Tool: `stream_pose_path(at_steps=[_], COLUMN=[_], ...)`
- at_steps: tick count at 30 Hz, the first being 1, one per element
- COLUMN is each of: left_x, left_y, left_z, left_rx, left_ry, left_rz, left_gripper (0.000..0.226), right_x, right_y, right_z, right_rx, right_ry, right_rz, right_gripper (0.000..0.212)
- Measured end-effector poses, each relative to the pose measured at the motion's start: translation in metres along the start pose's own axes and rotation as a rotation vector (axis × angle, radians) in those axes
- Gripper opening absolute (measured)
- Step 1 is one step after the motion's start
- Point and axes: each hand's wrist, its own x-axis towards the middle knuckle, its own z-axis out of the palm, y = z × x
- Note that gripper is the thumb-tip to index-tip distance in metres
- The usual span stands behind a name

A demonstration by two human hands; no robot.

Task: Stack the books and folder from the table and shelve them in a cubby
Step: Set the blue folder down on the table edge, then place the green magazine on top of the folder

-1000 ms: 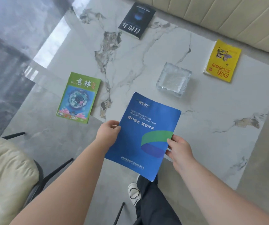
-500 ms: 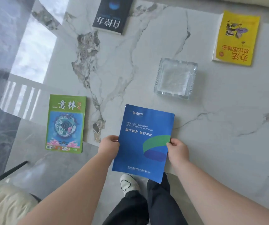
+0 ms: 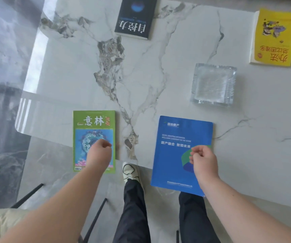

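Note:
A blue folder [image 3: 174, 155] lies flat at the near edge of the marble table [image 3: 158, 67], its lower end hanging over the edge. My right hand [image 3: 204, 160] hovers over its right side with the fingers curled in and nothing in them. A green magazine [image 3: 94, 123] lies to the left, also overhanging the near edge. Above its lower half is my left hand [image 3: 99, 153], fingers curled, gripping nothing. A black book [image 3: 134, 18] lies at the far middle of the table. A yellow book [image 3: 274, 37] sits at the far right.
A square glass ashtray [image 3: 213, 85] stands just beyond the folder, to its right. A cream chair cushion [image 3: 1, 220] on black legs is at the lower left. My legs and a white shoe [image 3: 129, 171] are below the table edge. No cubby is in view.
Both hands have let go of the blue folder, which now lies on the table edge. My left hand has moved left over the green magazine. The view has tilted further down.

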Motion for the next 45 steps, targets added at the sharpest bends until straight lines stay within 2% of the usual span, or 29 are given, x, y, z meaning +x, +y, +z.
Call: stream_pose_path(at_steps=[5, 8, 10, 12, 14, 16, 19, 22, 26, 30, 36, 38, 41, 45], left_x=[0.06, 0.09, 0.102, 0.109, 0.109, 0.104, 0.083, 0.052, 0.01, -0.027, -0.064, -0.07, -0.074, -0.072], left_y=[-0.064, -0.093, -0.099, -0.104, -0.105, -0.104, -0.097, -0.078, -0.033, 0.012, 0.05, 0.054, 0.054, 0.057], left_z=[-0.06, -0.072, -0.071, -0.066, -0.064, -0.066, -0.075, -0.073, -0.037, 0.02, 0.102, 0.119, 0.134, 0.136], left_rx=[-0.064, -0.13, -0.244, -0.296, -0.195, -0.134, -0.209, -0.304, -0.318, -0.216, 0.023, 0.063, 0.102, 0.176], left_ry=[0.119, 0.099, 0.0, -0.081, -0.133, -0.17, -0.211, -0.271, -0.388, -0.493, -0.44, -0.409, -0.321, -0.26], left_rz=[-0.082, -0.148, -0.218, -0.262, -0.199, -0.12, -0.03, 0.038, 0.138, 0.196, 0.231, 0.226, 0.18, 0.162], left_gripper=[0.037, 0.054, 0.052, 0.04, 0.031, 0.024, 0.016, 0.013, 0.013, 0.019, 0.011, 0.004, 0.012, 0.011], right_x=[-0.046, -0.06, -0.063, -0.066, -0.068, -0.069, -0.071, -0.074, -0.07, -0.051, -0.011, 0.001, 0.016, 0.026], right_y=[-0.015, -0.014, -0.015, -0.019, -0.022, -0.023, -0.022, -0.025, -0.017, 0.008, 0.052, 0.059, 0.068, 0.072], right_z=[0.118, 0.194, 0.231, 0.255, 0.268, 0.271, 0.25, 0.203, 0.118, 0.037, -0.037, -0.044, -0.047, -0.047], right_rx=[-0.058, -0.092, -0.142, -0.266, -0.314, -0.336, -0.314, -0.218, -0.22, -0.238, -0.244, -0.282, -0.298, -0.332], right_ry=[-0.344, -0.475, -0.437, -0.317, -0.241, -0.283, -0.342, -0.329, -0.167, -0.028, -0.011, -0.016, -0.005, -0.013], right_rz=[-0.031, 0.011, 0.036, 0.033, 0.039, 0.041, 0.036, 0.017, -0.055, -0.003, 0.053, 0.042, 0.041, 0.036], right_gripper=[0.036, 0.026, 0.033, 0.03, 0.032, 0.024, 0.023, 0.021, 0.019, 0.02, 0.013, 0.009, 0.008, 0.01])
